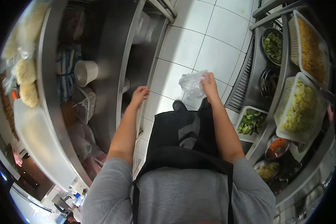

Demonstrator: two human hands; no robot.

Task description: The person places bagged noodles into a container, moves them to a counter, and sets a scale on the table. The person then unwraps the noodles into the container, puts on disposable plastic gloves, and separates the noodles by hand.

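Observation:
A crumpled clear plastic bag (192, 85) hangs over the tiled floor in front of me. My right hand (210, 87) is closed on its right edge. My left hand (140, 95) is held out beside the steel shelf unit on the left, its fingers loosely curled and apart, with nothing visible in it. A white tub (86, 73) lies on that unit's shelf, farther left than my left hand. Nearest to my right arm is a white tray of green vegetables (252, 121) on the lower right shelf.
On the right rack are a basket of yellow strips (311, 50), a basket of chopped pale-green vegetables (300, 106), a bowl of greens (272, 45) and a bowl of orange shreds (277, 145). At left are a white cutting board (41, 138) and bagged noodles (27, 80). White tiles (183, 41) floor the aisle.

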